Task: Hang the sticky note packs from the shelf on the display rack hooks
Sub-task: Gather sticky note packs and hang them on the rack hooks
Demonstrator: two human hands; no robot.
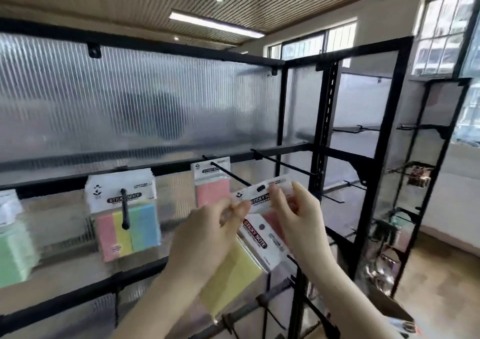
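While both the left hand (207,224) and the right hand (298,209) pinch the white header card of a pink sticky note pack (262,196), its oval hang hole sits just right of the black hook's (228,174) tip, card tilted.

"STICKY NOTE" in white letters on a black band stands on the white header card of the hanging pack with pink, yellow and blue pads (124,206). The same words show, partly covered, on the white header of the pink pack held up in both hands (261,196), and again on the white header of the yellow pack beneath it (255,237). The smaller print cannot be read.
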